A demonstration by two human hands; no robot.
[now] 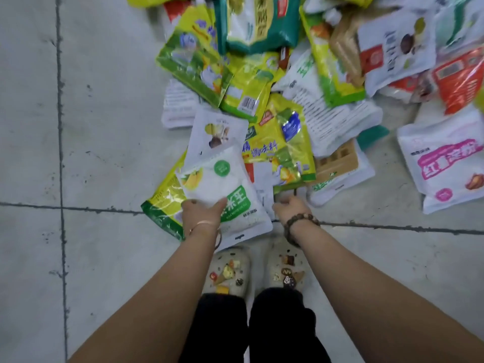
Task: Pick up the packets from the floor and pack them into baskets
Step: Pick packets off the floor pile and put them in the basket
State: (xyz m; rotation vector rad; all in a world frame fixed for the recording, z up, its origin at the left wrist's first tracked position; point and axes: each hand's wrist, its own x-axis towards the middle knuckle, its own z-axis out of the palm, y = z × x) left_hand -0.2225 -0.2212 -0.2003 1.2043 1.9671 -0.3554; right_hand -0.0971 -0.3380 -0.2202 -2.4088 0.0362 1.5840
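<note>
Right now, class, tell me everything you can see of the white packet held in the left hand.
The white packet is a flat, glossy plastic pouch with a notched top edge. Its front shows a green circle, yellow fruit and a green band with white characters. It is tilted, top away from the person, over the near edge of the pile. The left hand grips its lower part, thumb on the front. A yellow-green packet lies beneath; contact is unclear.

A white packet with a green label [222, 189] is tilted, its near edge gripped by the left hand [203, 213]. A yellow-green packet [163, 203] lies under its left side. A crinkled yellow packet [286, 150] lies just right of it, and a pink-labelled white packet [445, 166] well to its right.
</note>
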